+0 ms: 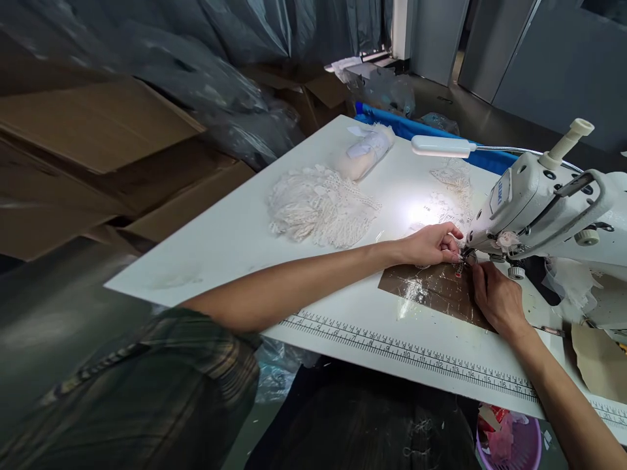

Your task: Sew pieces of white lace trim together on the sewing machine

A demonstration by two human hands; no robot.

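My left hand (434, 245) reaches across the table to the needle area of a white sewing machine (514, 196). Its thumb and fingers pinch a small whitish bit that looks like lace, beside the presser foot (467, 254). Close on the other side of the foot is my right hand (499, 297), fingers bent together; what they hold, if anything, is hidden. White lace (443, 207) lies just beyond my left hand under the lamp's glare. Beneath both hands a brown shiny sheet (431, 290) covers part of the tabletop.
A heap of white lace (321, 205) and a wrapped bundle (367, 153) lie on the white table (235, 241). A lamp (441, 146) overhangs it. A ruler strip (411, 352) follows the front edge. Cardboard boxes (93, 117) stand left; a purple basket (529, 444) sits below.
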